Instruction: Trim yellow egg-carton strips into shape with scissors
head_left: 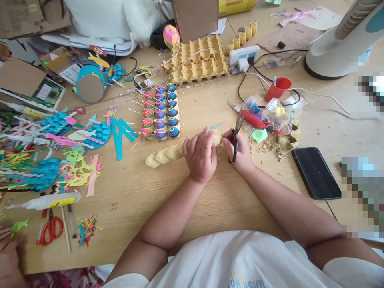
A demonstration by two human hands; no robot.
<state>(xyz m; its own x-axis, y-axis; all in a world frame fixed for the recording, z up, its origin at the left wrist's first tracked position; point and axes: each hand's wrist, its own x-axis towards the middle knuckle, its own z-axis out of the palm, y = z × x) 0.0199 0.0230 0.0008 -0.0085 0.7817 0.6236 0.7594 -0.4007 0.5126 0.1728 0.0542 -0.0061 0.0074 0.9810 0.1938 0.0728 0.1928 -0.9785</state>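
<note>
A strip of yellowish egg-carton cups (163, 157) lies on the wooden table, running left to right beneath my left hand (200, 157). My left hand is curled over the strip and holds it; its fingers hide the middle cups, and one end cup (216, 138) shows beyond them. In my right hand (242, 154) is a pair of black-handled scissors (235, 140), blades pointing up and away from me, close to that end cup. Beyond the strip stand rows of painted cups (160, 113) in red, purple and blue, with pins sticking out. Carton scraps (268, 147) are scattered right of the scissors.
A large egg tray (199, 60) and a power strip (244, 55) with cables lie at the back. Right are a red cup (278, 89) and a phone (316, 173). Left are paper crafts, a glue bottle (51, 201), red scissors (51, 228) and another person's hand (9, 256).
</note>
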